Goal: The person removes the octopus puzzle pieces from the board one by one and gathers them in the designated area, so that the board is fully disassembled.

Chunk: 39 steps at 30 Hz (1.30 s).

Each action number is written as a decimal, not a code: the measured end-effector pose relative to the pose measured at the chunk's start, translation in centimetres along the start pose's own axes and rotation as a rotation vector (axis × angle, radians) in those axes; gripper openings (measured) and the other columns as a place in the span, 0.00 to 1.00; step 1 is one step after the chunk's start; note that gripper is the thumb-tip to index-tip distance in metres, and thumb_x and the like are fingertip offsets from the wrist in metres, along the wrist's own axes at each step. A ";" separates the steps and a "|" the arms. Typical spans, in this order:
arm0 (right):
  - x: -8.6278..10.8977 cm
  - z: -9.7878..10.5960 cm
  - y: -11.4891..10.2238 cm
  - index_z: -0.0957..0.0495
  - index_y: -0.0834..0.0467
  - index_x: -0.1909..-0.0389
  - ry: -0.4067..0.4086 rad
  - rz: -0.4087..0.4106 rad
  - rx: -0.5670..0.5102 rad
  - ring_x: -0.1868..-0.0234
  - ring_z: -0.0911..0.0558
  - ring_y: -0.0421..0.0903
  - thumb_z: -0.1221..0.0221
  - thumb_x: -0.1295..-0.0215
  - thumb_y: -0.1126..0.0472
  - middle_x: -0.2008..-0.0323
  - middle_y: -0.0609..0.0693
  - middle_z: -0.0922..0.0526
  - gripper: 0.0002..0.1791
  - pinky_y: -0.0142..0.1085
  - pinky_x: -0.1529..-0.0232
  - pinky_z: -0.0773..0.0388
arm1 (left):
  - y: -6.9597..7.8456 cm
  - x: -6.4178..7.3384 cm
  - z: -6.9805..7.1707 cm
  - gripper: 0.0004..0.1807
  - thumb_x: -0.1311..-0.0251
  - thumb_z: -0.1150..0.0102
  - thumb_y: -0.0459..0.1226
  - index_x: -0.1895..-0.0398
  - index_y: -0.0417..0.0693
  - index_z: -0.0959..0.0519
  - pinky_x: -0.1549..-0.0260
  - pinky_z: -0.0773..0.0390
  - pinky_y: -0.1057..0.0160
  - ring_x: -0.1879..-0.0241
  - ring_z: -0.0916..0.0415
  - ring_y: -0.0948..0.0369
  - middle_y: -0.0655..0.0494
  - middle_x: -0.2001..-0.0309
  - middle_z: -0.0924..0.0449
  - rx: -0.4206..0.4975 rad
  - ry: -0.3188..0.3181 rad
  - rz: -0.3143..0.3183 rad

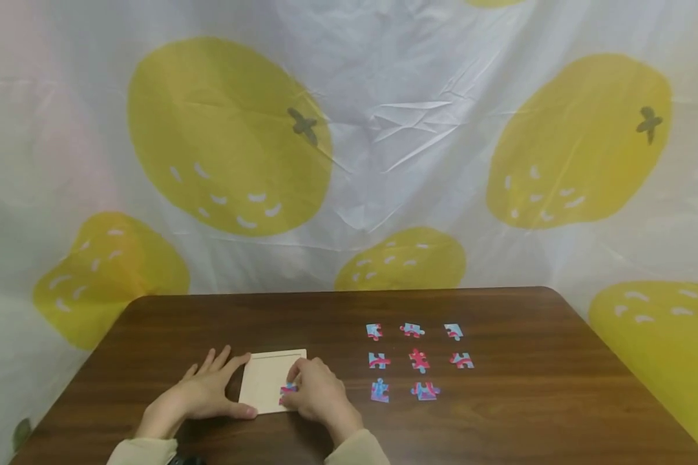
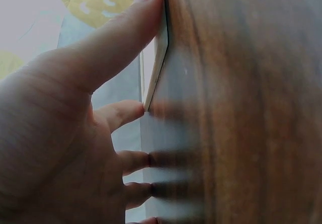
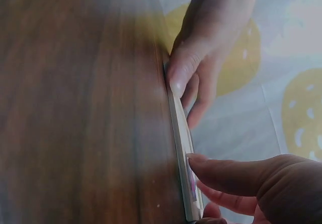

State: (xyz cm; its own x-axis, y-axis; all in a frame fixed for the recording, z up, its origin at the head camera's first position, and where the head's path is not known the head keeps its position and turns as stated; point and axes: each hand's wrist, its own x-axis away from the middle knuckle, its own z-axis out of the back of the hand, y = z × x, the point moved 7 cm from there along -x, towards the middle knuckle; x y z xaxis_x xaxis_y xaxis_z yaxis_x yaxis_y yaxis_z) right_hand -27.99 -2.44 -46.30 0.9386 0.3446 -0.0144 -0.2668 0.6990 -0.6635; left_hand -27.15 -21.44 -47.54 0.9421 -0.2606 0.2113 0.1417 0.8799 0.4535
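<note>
A pale square puzzle tray (image 1: 262, 382) with a thin raised rim lies on the table. My left hand (image 1: 206, 389) is spread at its left side, the thumb at the near corner and the index fingertip at the far corner. In the left wrist view, the other fingertips of the left hand (image 2: 75, 113) touch the tabletop. My right hand (image 1: 322, 394) pinches a blue, pink and purple puzzle piece (image 1: 288, 389) at the tray's right part, low against its surface. The fingers partly cover that piece; in the right wrist view the thumb of the right hand (image 3: 236, 178) rests at its edge.
Several loose puzzle pieces lie in rough rows right of the tray, among them a mostly red one (image 1: 419, 360) and a purple-blue one (image 1: 380, 391). The dark wooden table (image 1: 529, 400) ends at a white curtain (image 1: 407, 148) with yellow fruit prints.
</note>
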 end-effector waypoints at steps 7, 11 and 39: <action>0.1 0.0 0.1 0.22 0.52 0.67 -0.003 -0.008 -0.001 0.66 0.27 0.44 0.24 0.54 0.57 0.68 0.44 0.28 0.18 0.46 0.64 0.28 | 0.1 0.1 0.1 0.62 0.59 0.33 0.68 0.25 0.47 0.45 0.40 0.62 0.24 0.30 0.66 0.28 0.25 0.27 0.60 -0.003 0.009 0.011; 0.2 0.0 0.0 0.26 0.51 0.69 -0.005 0.025 -0.033 0.71 0.29 0.42 0.26 0.51 0.59 0.73 0.43 0.29 0.16 0.40 0.69 0.31 | -0.1 0.2 0.0 0.62 0.59 0.34 0.70 0.24 0.48 0.46 0.41 0.64 0.24 0.30 0.68 0.27 0.25 0.27 0.61 0.007 0.004 0.006; 0.0 4.0 0.6 0.20 0.59 0.64 0.071 0.106 -0.384 0.88 0.23 0.48 0.36 0.37 0.65 0.79 0.55 0.19 0.03 0.34 0.85 0.29 | -1.5 -0.8 -0.6 0.65 0.66 0.33 0.72 0.25 0.50 0.43 0.41 0.66 0.24 0.29 0.68 0.30 0.29 0.26 0.60 0.025 0.054 0.021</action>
State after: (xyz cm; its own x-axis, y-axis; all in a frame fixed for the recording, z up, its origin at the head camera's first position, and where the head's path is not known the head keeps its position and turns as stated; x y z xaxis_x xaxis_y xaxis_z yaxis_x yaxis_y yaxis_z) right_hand -28.99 0.44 -43.71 0.9267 0.3486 -0.1401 -0.2741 0.3721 -0.8868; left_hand -27.90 -22.32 -48.91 0.9598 -0.2198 0.1746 0.1145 0.8745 0.4713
